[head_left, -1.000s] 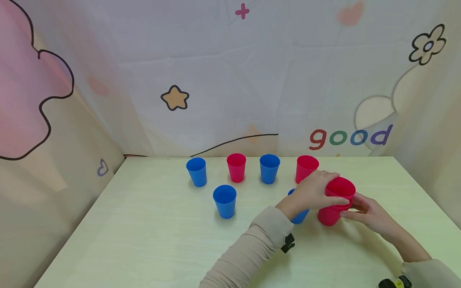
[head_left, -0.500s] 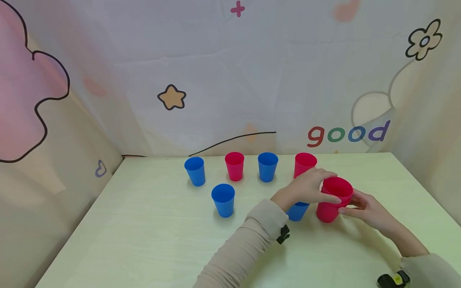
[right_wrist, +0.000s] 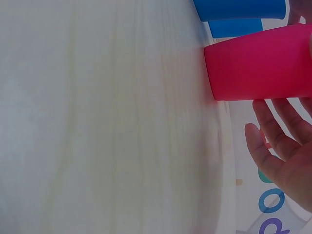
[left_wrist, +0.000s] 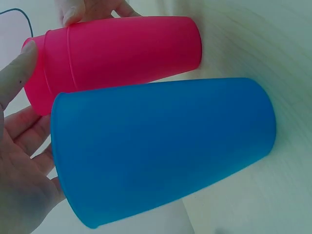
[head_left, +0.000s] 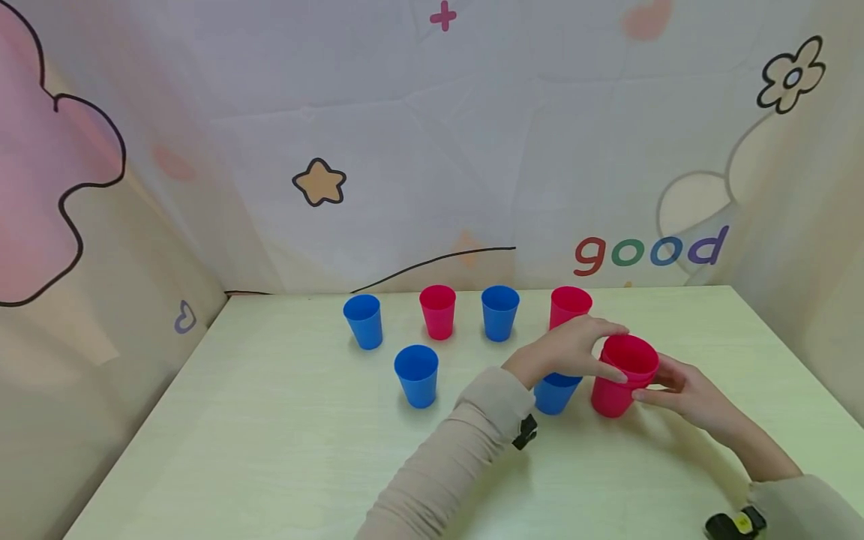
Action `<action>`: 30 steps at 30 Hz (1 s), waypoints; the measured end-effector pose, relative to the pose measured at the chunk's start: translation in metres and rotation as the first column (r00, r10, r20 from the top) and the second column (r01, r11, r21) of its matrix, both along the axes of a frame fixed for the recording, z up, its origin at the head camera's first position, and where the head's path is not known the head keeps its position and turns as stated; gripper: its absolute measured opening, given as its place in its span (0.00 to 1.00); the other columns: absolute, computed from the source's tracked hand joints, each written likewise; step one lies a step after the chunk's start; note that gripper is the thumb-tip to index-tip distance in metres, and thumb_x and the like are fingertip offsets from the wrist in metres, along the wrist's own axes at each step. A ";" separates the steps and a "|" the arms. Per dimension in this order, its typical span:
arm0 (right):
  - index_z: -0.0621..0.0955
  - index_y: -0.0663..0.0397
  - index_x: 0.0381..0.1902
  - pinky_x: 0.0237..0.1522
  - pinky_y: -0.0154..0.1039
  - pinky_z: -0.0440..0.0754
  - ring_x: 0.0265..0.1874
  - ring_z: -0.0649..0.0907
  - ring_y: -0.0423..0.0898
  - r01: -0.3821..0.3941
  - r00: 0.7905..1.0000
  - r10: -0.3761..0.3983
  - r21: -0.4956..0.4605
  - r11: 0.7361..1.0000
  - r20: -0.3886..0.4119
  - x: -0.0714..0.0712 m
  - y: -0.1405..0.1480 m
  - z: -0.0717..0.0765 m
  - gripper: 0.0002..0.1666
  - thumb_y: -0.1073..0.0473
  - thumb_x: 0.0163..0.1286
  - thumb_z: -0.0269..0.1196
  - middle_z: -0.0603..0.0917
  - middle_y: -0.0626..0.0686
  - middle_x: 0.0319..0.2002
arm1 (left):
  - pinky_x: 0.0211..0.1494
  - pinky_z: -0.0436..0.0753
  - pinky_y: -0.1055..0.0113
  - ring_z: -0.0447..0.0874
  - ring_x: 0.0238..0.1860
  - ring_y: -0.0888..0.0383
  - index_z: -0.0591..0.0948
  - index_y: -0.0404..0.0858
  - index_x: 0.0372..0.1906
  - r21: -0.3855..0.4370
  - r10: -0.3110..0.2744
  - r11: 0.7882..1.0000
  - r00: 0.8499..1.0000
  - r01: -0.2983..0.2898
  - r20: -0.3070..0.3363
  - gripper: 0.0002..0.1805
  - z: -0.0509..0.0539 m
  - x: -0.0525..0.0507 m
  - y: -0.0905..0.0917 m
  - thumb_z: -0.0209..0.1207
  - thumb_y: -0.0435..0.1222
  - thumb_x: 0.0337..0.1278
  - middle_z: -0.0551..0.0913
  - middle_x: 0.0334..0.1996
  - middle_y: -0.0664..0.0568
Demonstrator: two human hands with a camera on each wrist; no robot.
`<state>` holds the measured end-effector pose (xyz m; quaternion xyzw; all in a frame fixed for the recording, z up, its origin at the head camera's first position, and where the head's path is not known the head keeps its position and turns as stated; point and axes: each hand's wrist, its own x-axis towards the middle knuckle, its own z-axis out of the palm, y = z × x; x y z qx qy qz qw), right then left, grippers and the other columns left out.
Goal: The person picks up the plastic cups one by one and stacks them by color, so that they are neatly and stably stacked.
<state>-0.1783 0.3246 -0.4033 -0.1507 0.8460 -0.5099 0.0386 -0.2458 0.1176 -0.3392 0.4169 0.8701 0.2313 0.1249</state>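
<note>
Upright on the table stands a stack of nested red cups (head_left: pixel 611 400), with rim edges close together in the left wrist view. My left hand (head_left: pixel 570 346) holds the upper red cup (head_left: pixel 631 358) near its rim, the thumb on the near side and fingers behind. My right hand (head_left: pixel 695 401) holds the stack from the right, lower down, with the thumb in front. In the right wrist view several fingertips (right_wrist: pixel 259 105) touch the red side. Close to the left wrist is a blue cup (left_wrist: pixel 161 146), partly hidden by that hand in the head view.
Behind the left hand stands a red cup (head_left: pixel 570 304). Further left are a blue cup (head_left: pixel 500 315), a red cup (head_left: pixel 438 313) and a blue cup (head_left: pixel 364 324) in the back row, with another blue cup (head_left: pixel 417 379) ahead of them. A printed cloth (head_left: pixel 405 187) hangs behind the table.
The upper red cup has sunk deeper into the lower one, and its rim sits lower. My left hand has come down with it. The whole view has shifted slightly.
</note>
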 end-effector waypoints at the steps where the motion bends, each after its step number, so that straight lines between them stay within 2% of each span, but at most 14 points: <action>1: 0.62 0.70 0.61 0.38 0.36 0.80 0.41 0.76 0.29 0.001 1.000 -0.001 0.001 1.000 0.000 0.000 0.000 0.000 0.34 0.62 0.61 0.61 0.74 0.29 0.44 | 0.50 0.70 0.80 0.65 0.57 0.70 0.64 0.50 0.65 -0.001 -0.001 1.000 1.000 0.001 -0.009 0.40 0.000 0.000 -0.001 0.66 0.49 0.43 0.69 0.59 0.65; 10: 0.62 0.70 0.60 0.37 0.36 0.79 0.40 0.76 0.31 0.031 0.999 -0.031 0.017 0.999 0.015 0.000 0.000 0.001 0.33 0.62 0.61 0.61 0.76 0.31 0.42 | 0.53 0.70 0.75 0.63 0.58 0.68 0.64 0.47 0.66 0.025 -0.001 1.000 0.998 0.002 -0.057 0.39 -0.003 0.001 -0.024 0.64 0.50 0.46 0.69 0.59 0.61; 21: 0.62 0.72 0.61 0.37 0.35 0.79 0.40 0.75 0.28 0.027 0.999 -0.027 0.024 0.999 0.017 -0.003 0.003 0.000 0.33 0.64 0.62 0.61 0.74 0.28 0.42 | 0.55 0.71 0.71 0.60 0.62 0.63 0.63 0.46 0.66 0.088 0.044 0.995 0.999 -0.041 -0.031 0.40 -0.004 0.011 -0.053 0.64 0.50 0.46 0.67 0.61 0.58; 30: 0.61 0.71 0.61 0.37 0.35 0.79 0.40 0.74 0.27 0.024 0.999 -0.024 0.023 0.999 0.024 -0.003 0.002 0.001 0.33 0.64 0.62 0.60 0.74 0.29 0.42 | 0.55 0.71 0.68 0.62 0.61 0.61 0.64 0.46 0.66 0.145 0.063 0.988 0.997 -0.055 -0.051 0.39 0.001 0.016 -0.077 0.64 0.49 0.48 0.68 0.61 0.56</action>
